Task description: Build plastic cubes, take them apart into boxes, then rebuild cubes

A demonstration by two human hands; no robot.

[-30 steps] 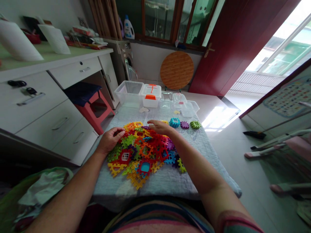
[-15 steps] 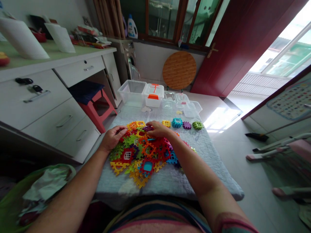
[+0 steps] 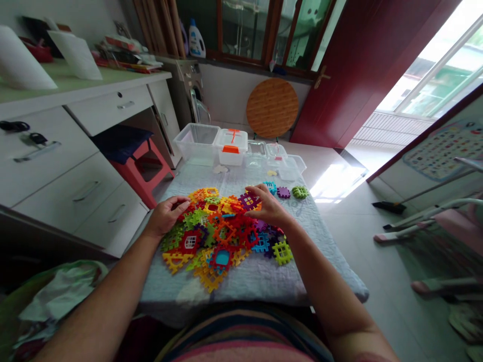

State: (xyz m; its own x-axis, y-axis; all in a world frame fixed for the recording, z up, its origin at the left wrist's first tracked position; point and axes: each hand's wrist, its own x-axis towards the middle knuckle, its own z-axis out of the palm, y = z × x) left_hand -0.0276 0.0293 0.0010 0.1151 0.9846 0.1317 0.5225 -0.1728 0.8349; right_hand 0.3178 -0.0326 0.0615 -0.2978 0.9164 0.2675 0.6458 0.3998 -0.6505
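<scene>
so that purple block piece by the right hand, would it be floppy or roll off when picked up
Probably not. The purple piece at the right hand looks like a flat square of moulded plastic with an open grid, so likely stiff and light. Flat, notched edges suggest it won't roll. Its teeth may snag neighbours in the pile as it lifts.

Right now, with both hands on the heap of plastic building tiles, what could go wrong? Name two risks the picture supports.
1. The pile of tiles reaches close to the near edge of the table; a yellow tile could slide off if the hands stir the heap.
2. The right hand appears to hold a purple tile just in front of the sorted row, including the green tile; a sweep might knock that row out of place.
</scene>
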